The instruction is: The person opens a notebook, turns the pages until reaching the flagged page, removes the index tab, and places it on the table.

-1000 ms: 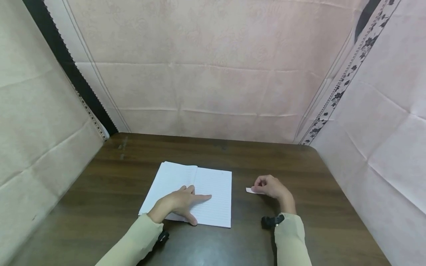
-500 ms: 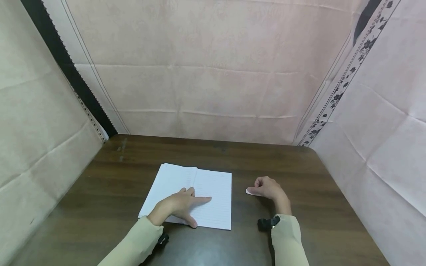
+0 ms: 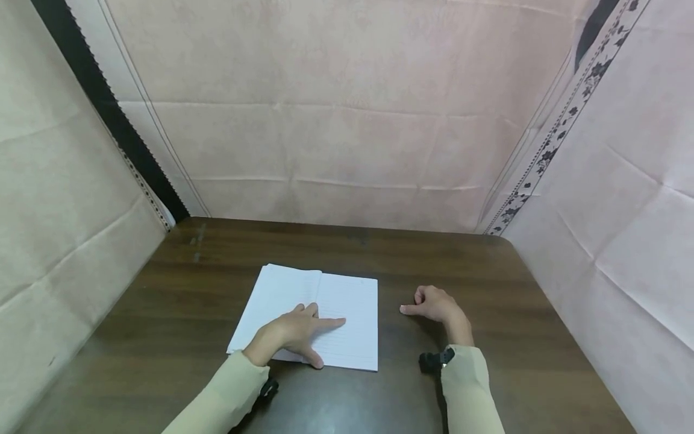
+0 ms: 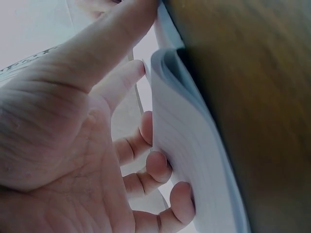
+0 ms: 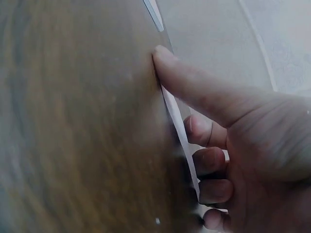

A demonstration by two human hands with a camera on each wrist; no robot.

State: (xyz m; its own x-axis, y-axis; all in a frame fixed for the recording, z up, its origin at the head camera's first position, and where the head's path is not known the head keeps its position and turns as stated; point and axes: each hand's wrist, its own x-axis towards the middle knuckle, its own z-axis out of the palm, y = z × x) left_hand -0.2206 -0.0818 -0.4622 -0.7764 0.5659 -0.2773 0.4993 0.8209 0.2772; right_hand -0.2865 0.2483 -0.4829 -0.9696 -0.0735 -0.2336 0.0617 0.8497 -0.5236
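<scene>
Left hand (image 3: 293,334) flat on open lined notebook (image 3: 331,313), fingers straight, pressing pages down on counter (image 3: 488,337). Right hand (image 3: 436,304) well right of notebook, fingers curled, thumb pinning small paper slip (image 5: 177,128) beneath it; slip's long axis along thumb.

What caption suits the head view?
Left hand rests on an open notebook; right hand covers a paper slip on the table.

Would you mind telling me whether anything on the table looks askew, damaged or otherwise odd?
Nothing stands out. The open notebook lies flat on the table at a slight angle, its pages unmarked, under the left hand. The right hand covers a small white paper slip, seen only in the right wrist view, lying flat and seemingly intact.
</scene>
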